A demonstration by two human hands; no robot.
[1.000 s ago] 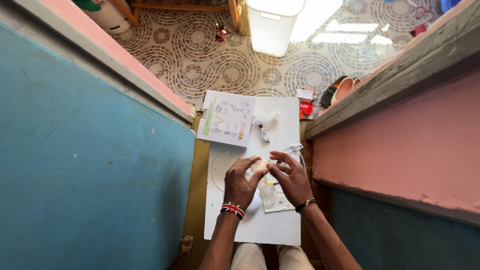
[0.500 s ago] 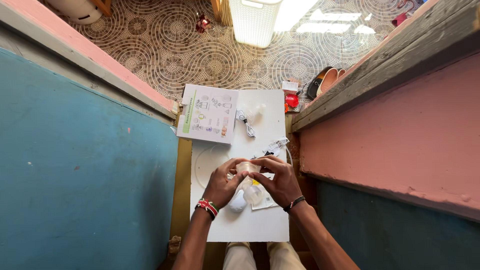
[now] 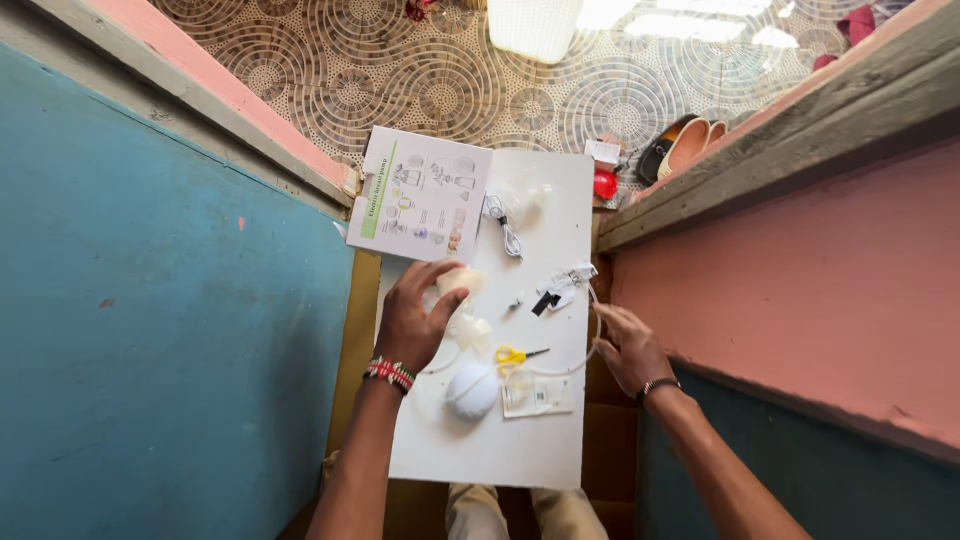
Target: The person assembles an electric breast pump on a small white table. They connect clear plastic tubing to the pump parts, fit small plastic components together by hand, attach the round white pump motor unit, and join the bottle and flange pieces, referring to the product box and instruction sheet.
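White and small, a soft plastic cup piece [image 3: 458, 281] sits in the fingertips of the left hand [image 3: 412, 322], which is curled around it and lifts it just above the white board [image 3: 500, 450], maybe so it can be looked at closely. Just below that hand lie a round white pump [image 3: 471, 391], yellow scissors [image 3: 513, 355] and a thin clear tube [image 3: 590, 340], and the right hand [image 3: 632, 350] rests at the board's edge by the tube with fingers loosely spread, holding nothing. Beyond the left hand lies a picture sheet [image 3: 420, 194], with a blue wall [image 3: 150, 330] on one side, a pink wall [image 3: 790, 270] on the other, and a swirly floor [image 3: 420, 90] further off.
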